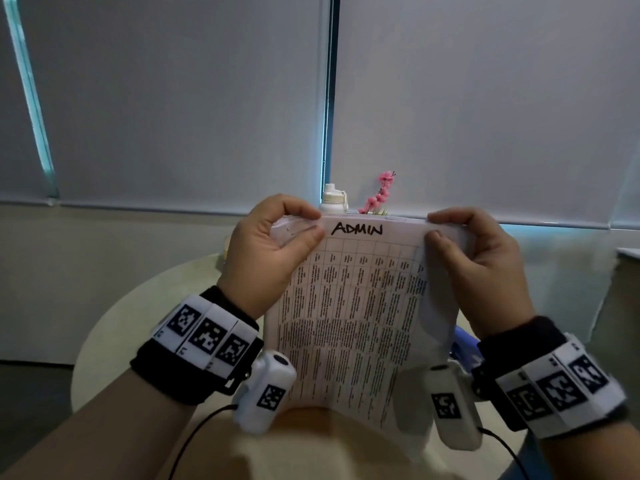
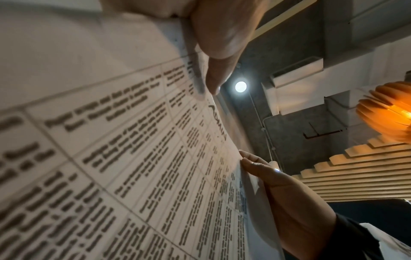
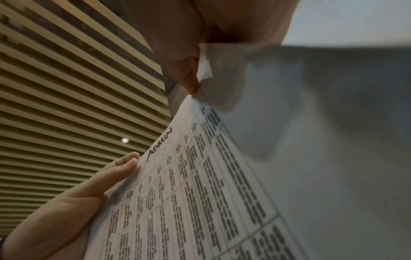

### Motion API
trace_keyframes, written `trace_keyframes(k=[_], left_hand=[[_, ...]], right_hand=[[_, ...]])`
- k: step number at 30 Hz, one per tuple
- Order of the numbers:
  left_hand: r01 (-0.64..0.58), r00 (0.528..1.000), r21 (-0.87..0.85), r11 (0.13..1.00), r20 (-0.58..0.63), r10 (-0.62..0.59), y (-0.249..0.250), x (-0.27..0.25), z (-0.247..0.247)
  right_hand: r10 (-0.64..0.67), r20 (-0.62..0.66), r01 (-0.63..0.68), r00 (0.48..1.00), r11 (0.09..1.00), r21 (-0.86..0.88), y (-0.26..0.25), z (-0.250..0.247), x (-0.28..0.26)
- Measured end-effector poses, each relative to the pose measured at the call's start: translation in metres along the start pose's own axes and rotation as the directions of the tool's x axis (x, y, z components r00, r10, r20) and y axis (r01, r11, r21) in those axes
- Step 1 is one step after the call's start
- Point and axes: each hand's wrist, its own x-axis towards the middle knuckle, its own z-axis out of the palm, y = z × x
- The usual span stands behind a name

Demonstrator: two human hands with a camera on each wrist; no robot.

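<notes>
A stack of printed sheets (image 1: 349, 317) with a table of text and "ADMIN" handwritten at the top is held upright above a round table. My left hand (image 1: 277, 244) pinches the top left corner between thumb and fingers. My right hand (image 1: 474, 254) pinches the top right corner the same way. The sheets bow outward in the middle. The left wrist view shows the page (image 2: 133, 176) close up with my left thumb (image 2: 218, 44) on it and the right hand (image 2: 289, 202) further off. From the right wrist, the sheets (image 3: 222, 193) run between my right thumb (image 3: 184, 66) and my left hand (image 3: 89, 202).
A round pale table (image 1: 114, 341) lies below the sheets. Behind the paper stand a white bottle (image 1: 333, 199) and a sprig of pink flowers (image 1: 379, 192). Grey roller blinds (image 1: 173, 98) cover the windows. Something blue (image 1: 464, 344) shows beside the right wrist.
</notes>
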Motion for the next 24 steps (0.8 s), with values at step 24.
trace_keyframes(k=[24], left_hand=[[0.553, 0.601, 0.263, 0.79, 0.532, -0.597, -0.066, -0.048, -0.021]], right_hand=[[0.543, 0.464, -0.602, 0.7, 0.798, -0.026, 0.05, -0.012, -0.06]])
